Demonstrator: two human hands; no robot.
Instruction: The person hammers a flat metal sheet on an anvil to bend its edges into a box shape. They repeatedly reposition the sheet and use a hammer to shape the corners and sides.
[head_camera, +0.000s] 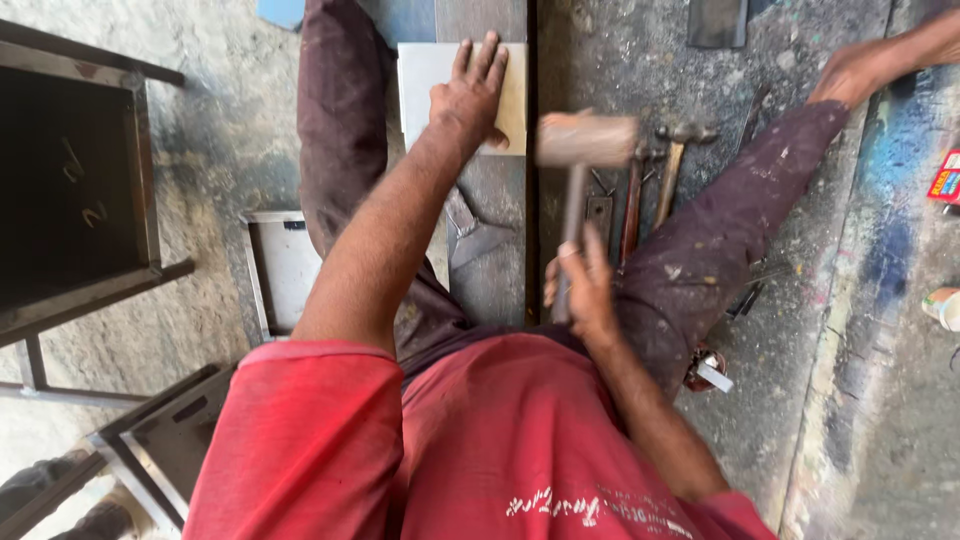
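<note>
My left hand (470, 95) lies flat with fingers spread on a pale sheet-metal piece (420, 75) that rests on a long dark metal bar (495, 200) between my outstretched legs. My right hand (583, 285) grips the handle of a wooden mallet (585, 140). The mallet head is blurred and hangs just right of the sheet's right edge, above the bar.
Hammers and small tools (655, 185) lie on the concrete floor by my right leg. A shallow metal tray (285, 265) sits left of my left leg. A dark metal-framed box (70, 180) stands at far left, more frames at bottom left. A red packet (945, 178) lies far right.
</note>
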